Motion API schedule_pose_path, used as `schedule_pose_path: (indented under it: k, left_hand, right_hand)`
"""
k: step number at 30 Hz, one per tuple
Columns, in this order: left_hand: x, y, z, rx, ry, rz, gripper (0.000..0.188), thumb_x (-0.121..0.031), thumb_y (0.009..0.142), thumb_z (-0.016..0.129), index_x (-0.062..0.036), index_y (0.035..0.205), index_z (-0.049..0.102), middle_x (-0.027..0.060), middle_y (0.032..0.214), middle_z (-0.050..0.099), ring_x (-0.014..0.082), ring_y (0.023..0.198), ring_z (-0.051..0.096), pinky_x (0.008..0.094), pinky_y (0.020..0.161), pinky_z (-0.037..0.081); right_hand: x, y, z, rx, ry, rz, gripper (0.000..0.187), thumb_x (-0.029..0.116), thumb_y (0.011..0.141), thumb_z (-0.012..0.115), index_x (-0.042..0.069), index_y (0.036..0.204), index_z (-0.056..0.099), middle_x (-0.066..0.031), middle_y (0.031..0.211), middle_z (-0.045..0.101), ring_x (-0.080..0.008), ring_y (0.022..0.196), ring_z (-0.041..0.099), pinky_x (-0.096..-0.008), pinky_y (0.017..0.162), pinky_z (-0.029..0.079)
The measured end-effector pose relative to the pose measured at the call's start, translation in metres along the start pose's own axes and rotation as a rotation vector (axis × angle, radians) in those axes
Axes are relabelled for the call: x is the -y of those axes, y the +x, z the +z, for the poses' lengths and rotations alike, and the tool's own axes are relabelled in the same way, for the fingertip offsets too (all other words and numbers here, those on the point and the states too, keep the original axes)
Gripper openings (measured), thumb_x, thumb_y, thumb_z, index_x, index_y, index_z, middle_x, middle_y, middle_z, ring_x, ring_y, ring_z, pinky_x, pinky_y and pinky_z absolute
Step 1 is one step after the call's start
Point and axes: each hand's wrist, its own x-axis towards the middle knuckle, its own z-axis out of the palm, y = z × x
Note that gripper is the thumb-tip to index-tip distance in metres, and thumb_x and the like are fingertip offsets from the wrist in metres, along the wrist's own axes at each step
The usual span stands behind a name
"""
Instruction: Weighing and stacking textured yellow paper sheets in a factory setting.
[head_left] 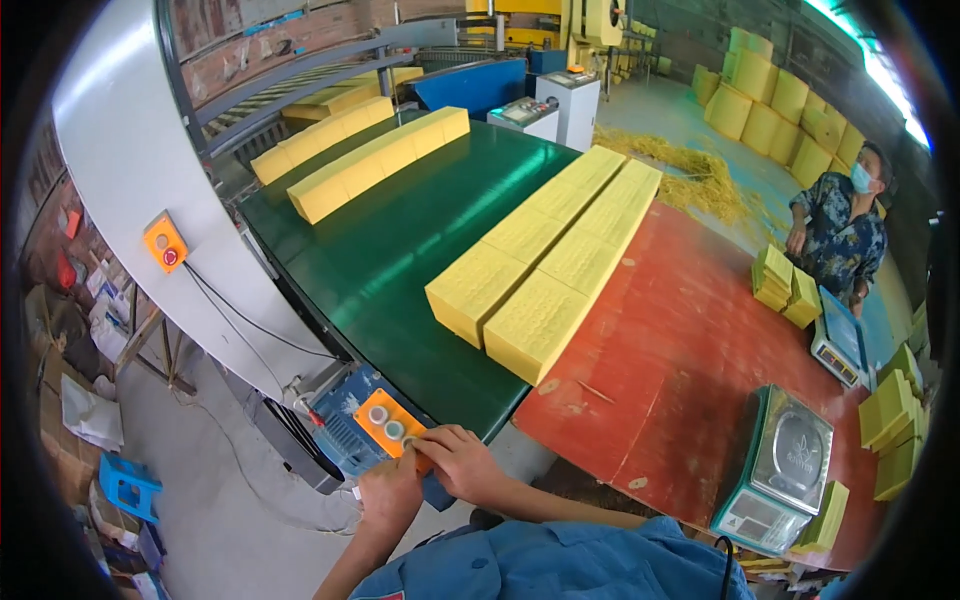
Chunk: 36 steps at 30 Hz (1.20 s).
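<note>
Both my hands meet at the near end of an orange control box (382, 422) with round buttons, fixed beside the conveyor. My left hand (390, 492) has its fingers curled in, its fingertips against the lowest button. From the right, my right hand (462, 463) bends its fingers over the same end of the box. What lies between the fingertips is mostly hidden. Ahead stretches a green conveyor belt (400, 245). Two long rows of yellow paper blocks (500, 262) lie along its right side, and two more rows (380, 160) lie at its far left.
A red tabletop (640, 340) adjoins the belt. It carries a scale (775, 470), a second scale (840, 340) and stacks of yellow paper (890, 410). A masked person (840, 225) stands at the far right. Large yellow rolls (770, 95) rise behind. A blue stool (130, 485) stands at left.
</note>
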Motion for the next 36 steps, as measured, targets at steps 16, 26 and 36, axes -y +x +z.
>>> schedule_pose_path:
  k: [16, 26, 36]
  left_hand:
    - [0.003, -0.004, 0.001, 0.074, -0.059, -0.040, 0.030, -0.017, 0.080, 0.070, -0.0025, 0.106, 0.067, 0.0113, 0.066, 0.064, 0.0287, 0.056, 0.064, 0.0411, 0.052, 0.049]
    - [0.004, -0.005, 0.003, 0.043, -0.074, -0.022, 0.036, -0.014, 0.079, 0.067, 0.0006, 0.112, 0.065, 0.0067, 0.066, 0.064, 0.0229, 0.057, 0.066, 0.0366, 0.050, 0.052]
    - [0.002, -0.001, -0.001, 0.020, -0.092, -0.004, 0.031, -0.012, 0.079, 0.065, -0.0001, 0.108, 0.066, 0.0060, 0.065, 0.062, 0.0223, 0.056, 0.065, 0.0369, 0.049, 0.051]
  right_hand:
    - [-0.002, -0.003, 0.006, -0.051, -0.042, -0.016, 0.045, 0.004, 0.075, 0.064, 0.003, 0.120, 0.064, -0.0139, 0.115, 0.063, -0.0344, 0.108, 0.059, -0.0436, 0.091, 0.048]
    - [0.001, 0.003, 0.005, -0.015, -0.003, 0.008, 0.047, 0.000, 0.073, 0.063, 0.003, 0.119, 0.065, -0.0126, 0.114, 0.064, -0.0340, 0.108, 0.060, -0.0442, 0.091, 0.049]
    - [0.003, 0.003, 0.002, -0.028, 0.008, 0.024, 0.048, -0.002, 0.072, 0.063, 0.004, 0.119, 0.065, -0.0131, 0.114, 0.063, -0.0344, 0.107, 0.060, -0.0435, 0.090, 0.049]
